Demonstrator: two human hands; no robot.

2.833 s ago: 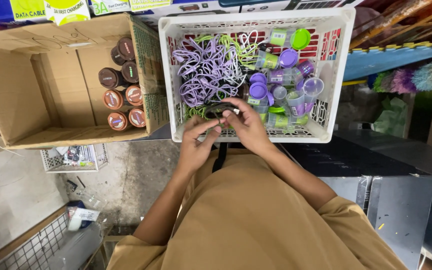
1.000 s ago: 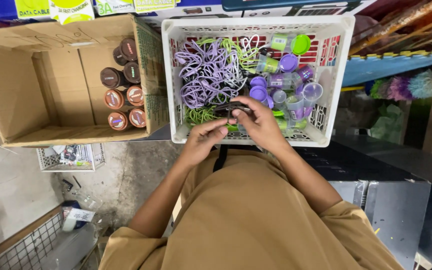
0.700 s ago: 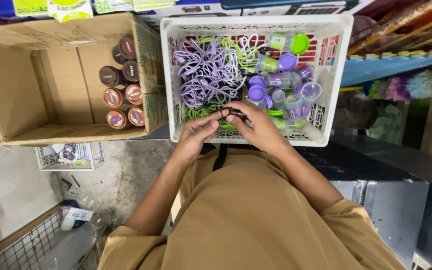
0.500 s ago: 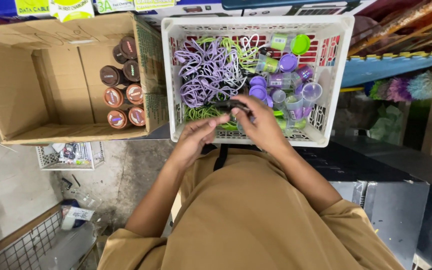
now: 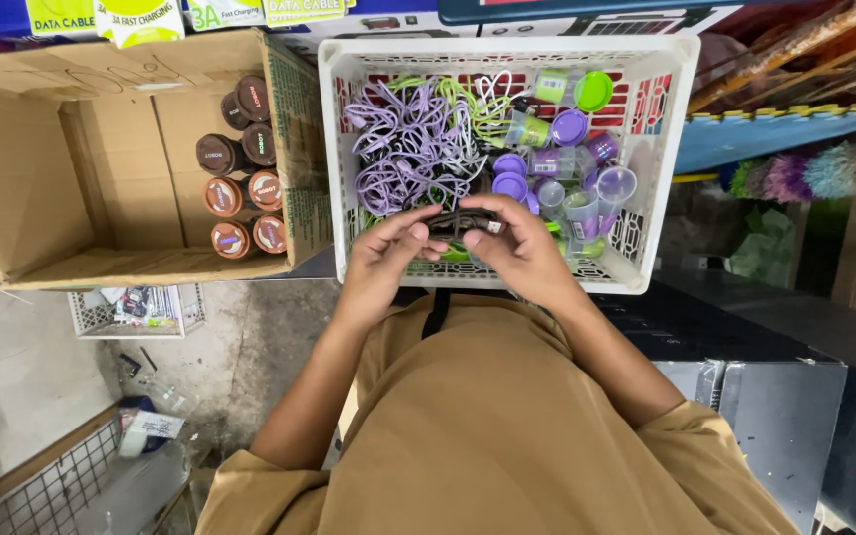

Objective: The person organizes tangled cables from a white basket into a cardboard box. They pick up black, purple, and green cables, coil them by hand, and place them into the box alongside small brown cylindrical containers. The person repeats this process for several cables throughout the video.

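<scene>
Soft, even light is falling from above, keeping the white crate (image 5: 666, 149) and the cardboard box (image 5: 22, 168) bright without glare. Only faint shadows are gathering inside the box and under the person's arms. The wide lens is bending straight edges near the frame's borders. Focus is holding sharp at centre; the floor (image 5: 12, 386) and corners are looking slightly soft.

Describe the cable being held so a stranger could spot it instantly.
Find the white plastic crate beside the cardboard box. At its near edge, the left hand and right hand hold a coiled black cable. It is dark; the loose cables behind are purple, green or white.
</scene>
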